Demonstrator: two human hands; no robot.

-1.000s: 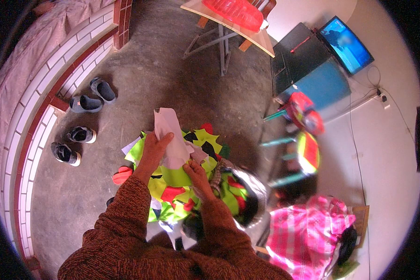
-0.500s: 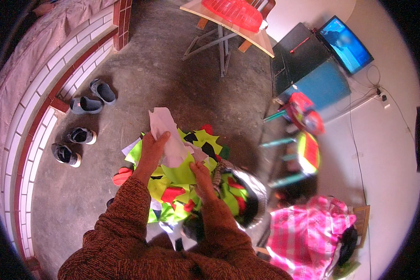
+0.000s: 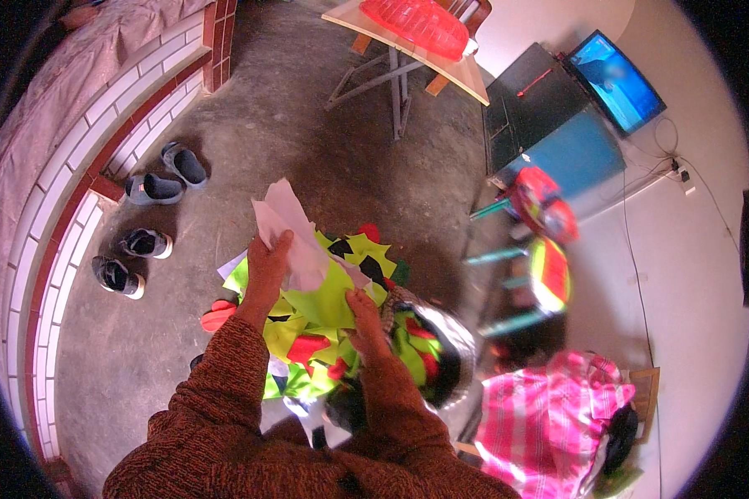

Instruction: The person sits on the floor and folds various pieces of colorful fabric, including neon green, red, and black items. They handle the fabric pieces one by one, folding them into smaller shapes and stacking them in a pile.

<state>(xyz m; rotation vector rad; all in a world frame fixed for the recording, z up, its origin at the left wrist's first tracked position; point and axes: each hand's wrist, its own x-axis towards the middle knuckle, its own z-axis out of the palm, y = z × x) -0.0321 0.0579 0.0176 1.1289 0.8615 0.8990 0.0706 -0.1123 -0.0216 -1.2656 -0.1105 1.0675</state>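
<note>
My left hand (image 3: 266, 264) is closed on a pale whitish-pink piece of cloth (image 3: 290, 220), whose pointed end sticks up beyond the fingers. From the pale cloth's lower edge a yellow-green piece of cloth (image 3: 328, 301) spreads toward my right hand (image 3: 366, 314), which pinches its side. Whether the two pieces are joined cannot be made out. Beneath both hands lies a heap of cloth scraps (image 3: 283, 343) in yellow-green, red, black and white. Beside my right forearm stands a round container with a shiny rim (image 3: 468, 348), holding more green and red scraps.
Dark slippers (image 3: 154, 189) and a pair of shoes (image 3: 146, 242) sit on the floor at left. A folding table (image 3: 466, 76) stands ahead, and a black cabinet (image 3: 528, 91) at far right. Nearer are a stool with teal legs (image 3: 508, 320) and a pink checked garment (image 3: 545, 416).
The pale cloth has risen a little and tilted left with my left hand. My right hand has shifted slightly right, and more of the yellow-green cloth lies spread between the hands.
</note>
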